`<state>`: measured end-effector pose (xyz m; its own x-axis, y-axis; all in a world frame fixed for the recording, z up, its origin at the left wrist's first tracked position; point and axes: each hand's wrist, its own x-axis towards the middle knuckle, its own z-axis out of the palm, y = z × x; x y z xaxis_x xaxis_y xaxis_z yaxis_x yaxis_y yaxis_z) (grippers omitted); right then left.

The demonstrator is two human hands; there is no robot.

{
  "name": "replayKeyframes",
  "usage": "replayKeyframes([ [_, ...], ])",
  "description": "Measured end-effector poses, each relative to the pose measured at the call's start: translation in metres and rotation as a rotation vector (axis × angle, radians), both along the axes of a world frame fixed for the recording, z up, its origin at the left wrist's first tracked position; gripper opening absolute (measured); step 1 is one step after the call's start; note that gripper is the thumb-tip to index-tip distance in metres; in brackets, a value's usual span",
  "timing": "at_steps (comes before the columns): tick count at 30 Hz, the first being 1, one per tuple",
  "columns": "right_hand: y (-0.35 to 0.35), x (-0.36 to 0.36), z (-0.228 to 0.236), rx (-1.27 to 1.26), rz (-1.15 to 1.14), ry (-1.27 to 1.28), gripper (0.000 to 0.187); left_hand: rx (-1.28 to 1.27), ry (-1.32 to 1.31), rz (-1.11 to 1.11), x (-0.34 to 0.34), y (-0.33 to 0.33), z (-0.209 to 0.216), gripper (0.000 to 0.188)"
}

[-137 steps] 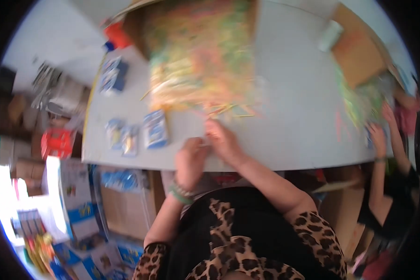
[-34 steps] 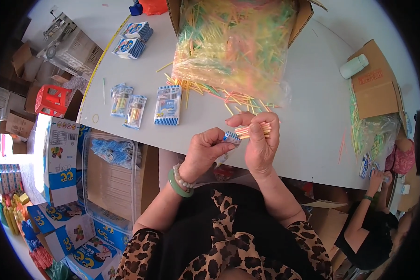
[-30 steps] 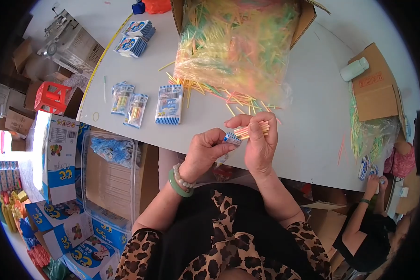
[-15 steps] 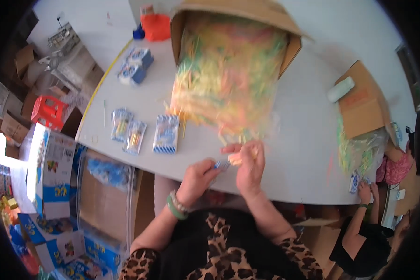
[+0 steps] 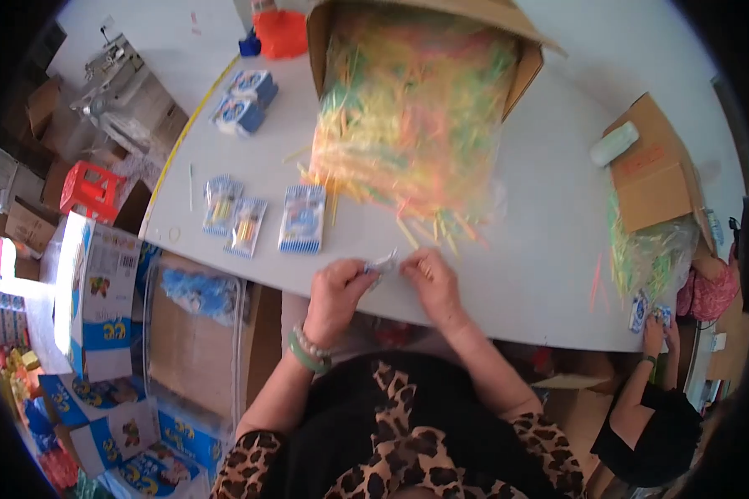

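My left hand (image 5: 331, 301) is closed on a small blue-and-white packet (image 5: 381, 265) near the table's front edge. Just to its right, my right hand (image 5: 435, 289) has thumb and fingers curled together near the packet's end; whether anything is between them cannot be made out. Beyond my hands, a large clear bag of thin pastel sticks (image 5: 416, 125) spills from the tipped cardboard box (image 5: 520, 83). Loose sticks (image 5: 441, 224) lie at its mouth. Left of it rests a blue-and-white packet (image 5: 302, 219), with two smaller see-through packets (image 5: 245, 226) (image 5: 220, 205) of sticks beside it.
Blue-and-white stacked packs (image 5: 241, 114) and an orange-red item (image 5: 280, 35) stand at the far left of the table. A clear bin (image 5: 195, 358) with blue packets is below left. Rightward, another person's hands (image 5: 656, 334) work near a second box (image 5: 653, 191).
My right hand has turned, its fingers curling in, and the pinkish thing seen at its fingers no longer shows. My left hand still holds the packet. The view has shifted slightly.
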<state>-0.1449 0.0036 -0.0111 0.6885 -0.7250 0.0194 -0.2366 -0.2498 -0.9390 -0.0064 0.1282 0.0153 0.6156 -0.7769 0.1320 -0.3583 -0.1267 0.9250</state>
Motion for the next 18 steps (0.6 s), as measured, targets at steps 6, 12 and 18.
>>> replayKeyframes([
  [6,-0.013,0.0,0.008,0.266,0.025,-0.157,0.009,0.014,0.249,-0.05,-0.001,-0.001,0.007,0.008],
  [12,-0.007,0.009,0.069,0.466,0.06,-0.658,0.019,0.076,0.047,-0.09,-0.009,-0.001,0.009,0.008],
  [18,0.004,0.028,0.068,0.257,0.153,-0.682,0.023,0.165,0.253,-0.218,-0.013,-0.003,0.022,0.012],
])
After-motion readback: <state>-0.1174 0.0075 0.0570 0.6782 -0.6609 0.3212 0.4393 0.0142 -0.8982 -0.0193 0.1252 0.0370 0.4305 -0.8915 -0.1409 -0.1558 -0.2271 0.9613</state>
